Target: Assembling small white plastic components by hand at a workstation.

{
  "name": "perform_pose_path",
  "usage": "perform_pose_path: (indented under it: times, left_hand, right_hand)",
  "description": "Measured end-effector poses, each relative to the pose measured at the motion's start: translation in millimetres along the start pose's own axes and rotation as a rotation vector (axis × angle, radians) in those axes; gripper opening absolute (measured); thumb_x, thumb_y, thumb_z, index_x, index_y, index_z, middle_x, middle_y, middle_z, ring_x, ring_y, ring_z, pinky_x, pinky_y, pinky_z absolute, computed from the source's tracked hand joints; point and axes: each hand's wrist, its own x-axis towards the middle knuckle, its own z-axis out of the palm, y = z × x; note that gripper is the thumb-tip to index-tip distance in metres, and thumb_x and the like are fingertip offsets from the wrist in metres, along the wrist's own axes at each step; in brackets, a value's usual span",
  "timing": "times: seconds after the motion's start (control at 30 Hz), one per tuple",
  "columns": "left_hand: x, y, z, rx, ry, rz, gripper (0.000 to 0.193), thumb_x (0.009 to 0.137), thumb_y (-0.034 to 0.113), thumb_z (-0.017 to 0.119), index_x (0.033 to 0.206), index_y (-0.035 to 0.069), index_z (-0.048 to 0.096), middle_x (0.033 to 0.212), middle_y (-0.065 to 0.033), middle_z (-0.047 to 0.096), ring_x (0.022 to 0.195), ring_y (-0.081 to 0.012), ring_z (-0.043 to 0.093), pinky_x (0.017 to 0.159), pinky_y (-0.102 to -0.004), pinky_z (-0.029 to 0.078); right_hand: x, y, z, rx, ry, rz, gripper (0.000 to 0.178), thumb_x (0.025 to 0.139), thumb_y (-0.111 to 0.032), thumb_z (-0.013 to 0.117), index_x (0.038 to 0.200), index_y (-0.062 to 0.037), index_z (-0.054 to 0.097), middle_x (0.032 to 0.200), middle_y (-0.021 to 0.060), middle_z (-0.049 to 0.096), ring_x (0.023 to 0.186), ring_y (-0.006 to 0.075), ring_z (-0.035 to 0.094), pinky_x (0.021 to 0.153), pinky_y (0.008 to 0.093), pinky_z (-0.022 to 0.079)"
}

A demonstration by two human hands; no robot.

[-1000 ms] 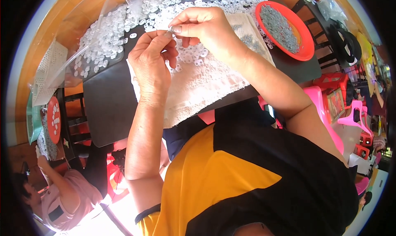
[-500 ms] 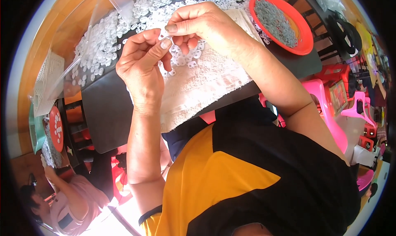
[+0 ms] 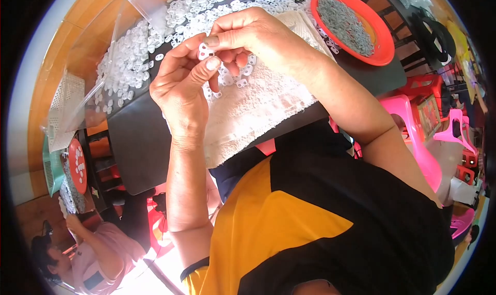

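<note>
White plastic piece (image 3: 205, 51), small and pierced with holes, sat between the person's two hands, raised above the desk (image 3: 139, 148). The left hand (image 3: 180, 88) pinched it between thumb and forefinger from the left, palm turned inward. The right hand (image 3: 258, 36) reached over from the other side, its thumb and forefinger pinching the piece at the upper edge while the remaining fingers curled beneath.

Below the fingers, a small heap (image 3: 243, 77) of similar pieces lay on a pale cloth (image 3: 258, 101). The cloth's lower left corner came down to about the desk's near edge; farther right, a narrow black strip ran between cloth and edge. Left of the cloth, a broader stretch of black surface gave the left forearm side room, out to the rounded front corner.

The far side was crowded: a large pile (image 3: 126, 62) of white pieces spread from the left across the back. A red plate (image 3: 385, 52) of thin grey parts (image 3: 343, 26) stood by the right edge, just beyond the cloth, near the right forearm. Past that edge stood a pink chair (image 3: 413, 135).
</note>
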Motion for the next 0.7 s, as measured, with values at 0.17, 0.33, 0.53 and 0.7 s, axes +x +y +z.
perform_pose_path:
  times: [0.17,0.33,0.53,0.7]
  left_hand:
    - [-3.6,2.6,0.7,0.069,-0.034,0.013,0.025,0.08,-0.005,0.073,0.103,-0.005,0.064,0.079,-0.0079,0.065,0.059,-0.0094,0.055,0.048,-0.021,0.042]
    - [-9.0,2.9,0.5,0.15,-0.006,0.078,0.023,0.079,-0.002,0.074,0.1,-0.006,0.064,0.08,-0.0076,0.064,0.062,-0.0092,0.055,0.047,-0.0202,0.041]
    - [-11.0,1.1,-1.6,0.187,0.016,0.096,0.023,0.076,0.006,0.081,0.092,0.0,0.065,0.073,-0.0026,0.064,0.057,-0.0052,0.053,0.048,-0.0178,0.041]
    - [-9.3,-2.0,-5.0,0.152,0.008,0.077,0.023,0.075,0.008,0.082,0.089,0.002,0.065,0.073,-0.002,0.064,0.058,-0.0046,0.053,0.048,-0.0176,0.04]
  right_hand:
    - [-3.1,-3.1,-0.3,-0.008,-0.055,-0.001,0.026,0.094,-0.026,0.06,0.08,-0.0036,0.064,0.063,0.0015,0.059,0.053,0.0106,0.058,0.051,0.0214,0.042]
    - [-6.6,-6.9,5.0,0.021,-0.06,0.071,0.027,0.094,-0.025,0.06,0.079,-0.0032,0.064,0.062,0.0018,0.057,0.052,0.0112,0.058,0.05,0.0215,0.041]
    - [-7.7,-5.2,5.5,0.066,-0.107,0.077,0.027,0.094,-0.023,0.061,0.076,-0.0022,0.062,0.06,0.001,0.054,0.05,0.011,0.056,0.048,0.022,0.04]
    - [-4.3,1.2,4.3,0.188,-0.143,0.12,0.026,0.094,-0.021,0.061,0.076,-0.0012,0.061,0.06,0.0018,0.053,0.05,0.0118,0.055,0.047,0.0227,0.039]
